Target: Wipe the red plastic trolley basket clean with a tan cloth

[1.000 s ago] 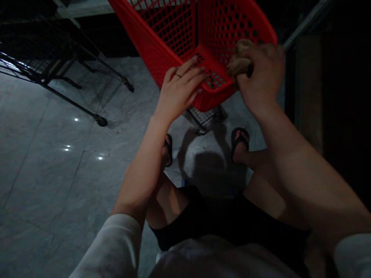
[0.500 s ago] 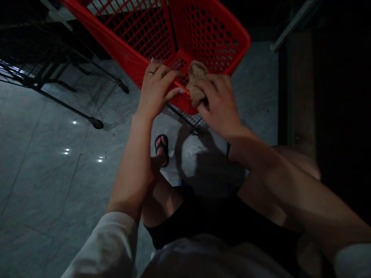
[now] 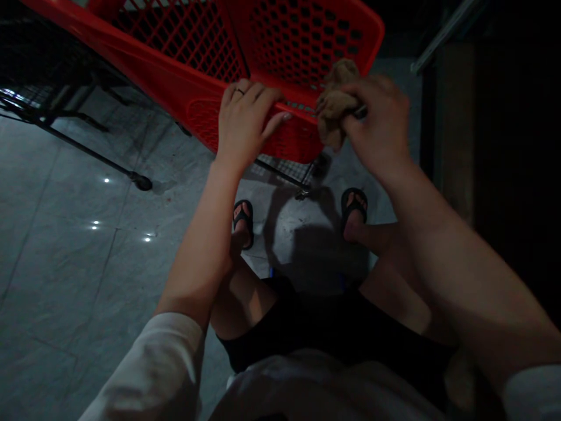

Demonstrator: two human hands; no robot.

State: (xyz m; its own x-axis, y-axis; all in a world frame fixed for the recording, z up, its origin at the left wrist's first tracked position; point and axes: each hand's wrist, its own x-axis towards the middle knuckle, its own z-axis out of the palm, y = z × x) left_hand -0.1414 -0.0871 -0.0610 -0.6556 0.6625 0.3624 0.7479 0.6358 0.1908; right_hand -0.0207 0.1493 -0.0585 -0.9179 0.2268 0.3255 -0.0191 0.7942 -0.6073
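Observation:
A red plastic shopping cart basket (image 3: pixel 149 52) with lattice walls stands in front of me, tilted across the top of the view. My left hand (image 3: pixel 248 120) grips its near rim, fingers over the edge and thumb on the near side; a ring is on one finger. My right hand (image 3: pixel 379 123) is closed on a crumpled brown cloth (image 3: pixel 337 105) at the right end of that rim. The cloth hangs over the corner, and whether it touches the plastic I cannot tell. The right hand is slightly blurred.
Another dark metal cart (image 3: pixel 87 146) stands on the left, its caster (image 3: pixel 142 182) on the grey tiled floor (image 3: pixel 56 257). Under the red basket is a wire frame (image 3: pixel 289 172) with wheels. My feet in black flip-flops (image 3: pixel 354 202) are below. A brown wooden edge (image 3: pixel 456 134) runs along the right.
My right hand has moved right with the cloth, toward the basket's corner. The basket has turned and shifted slightly, with my left hand still on its rim. My right foot has come into view.

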